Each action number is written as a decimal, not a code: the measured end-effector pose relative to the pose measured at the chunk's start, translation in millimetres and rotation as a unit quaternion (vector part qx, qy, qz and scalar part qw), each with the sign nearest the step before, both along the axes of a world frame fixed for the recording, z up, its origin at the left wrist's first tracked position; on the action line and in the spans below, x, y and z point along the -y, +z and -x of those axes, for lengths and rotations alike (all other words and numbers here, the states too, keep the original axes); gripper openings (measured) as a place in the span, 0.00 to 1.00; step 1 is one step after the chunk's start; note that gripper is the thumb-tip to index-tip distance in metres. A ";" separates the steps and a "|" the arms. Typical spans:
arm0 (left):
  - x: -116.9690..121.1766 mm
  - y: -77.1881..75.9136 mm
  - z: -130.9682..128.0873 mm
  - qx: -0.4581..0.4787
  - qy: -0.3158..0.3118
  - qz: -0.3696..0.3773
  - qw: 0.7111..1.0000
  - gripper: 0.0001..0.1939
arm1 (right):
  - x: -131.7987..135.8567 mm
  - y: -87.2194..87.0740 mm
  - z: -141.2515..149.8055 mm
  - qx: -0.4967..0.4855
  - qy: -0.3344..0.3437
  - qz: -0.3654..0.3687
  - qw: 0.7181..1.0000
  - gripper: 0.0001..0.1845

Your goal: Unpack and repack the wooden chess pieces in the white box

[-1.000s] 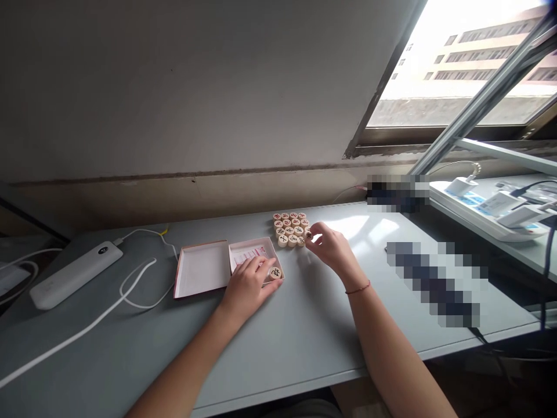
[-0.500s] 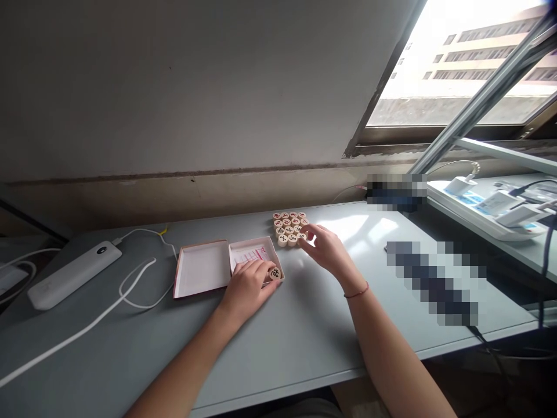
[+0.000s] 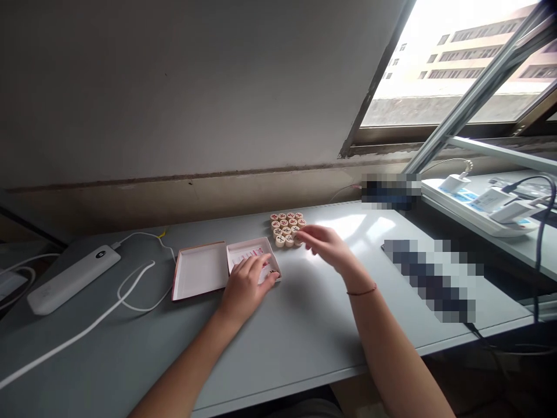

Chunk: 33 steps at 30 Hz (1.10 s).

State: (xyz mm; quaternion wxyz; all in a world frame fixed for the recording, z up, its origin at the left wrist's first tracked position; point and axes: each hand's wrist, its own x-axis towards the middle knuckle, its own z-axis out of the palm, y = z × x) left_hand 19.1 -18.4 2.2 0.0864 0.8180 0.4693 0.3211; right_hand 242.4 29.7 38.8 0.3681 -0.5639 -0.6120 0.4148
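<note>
- The block of round pieces [image 3: 285, 230], in close rows of red and black characters, stands near the worktop's [image 3: 315, 331] far edge; its outline is roughly square, so no long axis governs it.
- The right hand [image 3: 324, 247] is nearer, its fingers bent at the block's front-right corner; whether they grasp a piece there cannot be told.
- Front-left of the block lies the box base [image 3: 274, 256], with a printed paper [image 3: 248, 256] inside.
- The left hand [image 3: 247, 284] lies over that base, thumb and forefinger parted; a dark-marked object [image 3: 272, 271] shows beside the thumb, mostly hidden.
- The box lid [image 3: 200, 270] is farther left of the block.
- Bare worktop extends right and front of the block.
</note>
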 end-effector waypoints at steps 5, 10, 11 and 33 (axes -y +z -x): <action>2.3 0.2 -6.2 -0.095 0.009 0.025 0.995 0.11 | -15.3 -21.8 -35.5 0.075 -0.148 0.059 0.984 0.16; 3.3 0.4 -8.9 -0.147 0.038 0.052 0.987 0.11 | -20.3 -37.7 -29.7 0.148 -0.156 0.051 0.975 0.13; 3.7 0.6 -8.9 -0.148 0.040 0.057 0.987 0.11 | -20.9 -38.6 -27.9 0.173 -0.160 0.041 0.971 0.13; -6.2 7.2 7.1 0.050 0.062 0.012 0.997 0.09 | 0.5 -3.1 6.2 -0.013 0.116 0.036 0.993 0.22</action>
